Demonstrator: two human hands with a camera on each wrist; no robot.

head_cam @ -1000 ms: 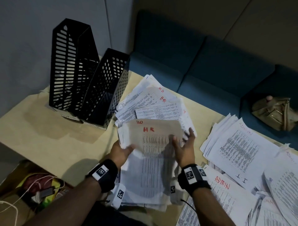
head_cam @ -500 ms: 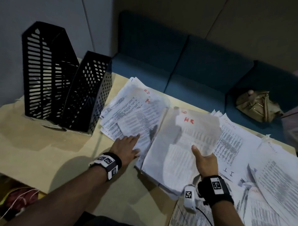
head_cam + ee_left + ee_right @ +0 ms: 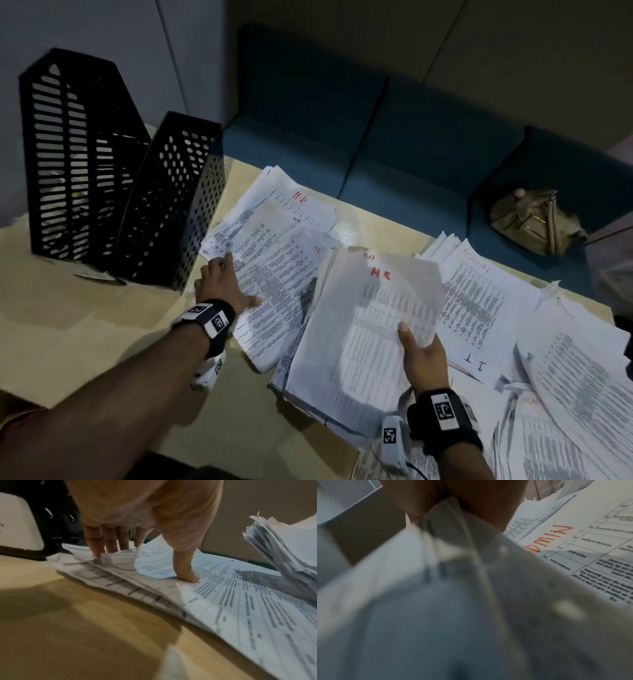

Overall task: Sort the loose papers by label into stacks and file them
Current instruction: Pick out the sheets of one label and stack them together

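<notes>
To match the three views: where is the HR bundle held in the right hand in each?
Head: HR bundle centre, right hand gripping its near edge.
Left wrist: its fanned sheet edges at right, raised.
Right wrist: blurred, filling the foreground.
Shared landmark: table, tan under the left hand.

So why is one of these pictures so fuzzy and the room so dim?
Right wrist view: the held HR bundle sits against the lens, out of focus; only the Admin sheet reads. Left wrist view: sharper near the left hand. Head view: dim, with arm shadows on the table.
</notes>
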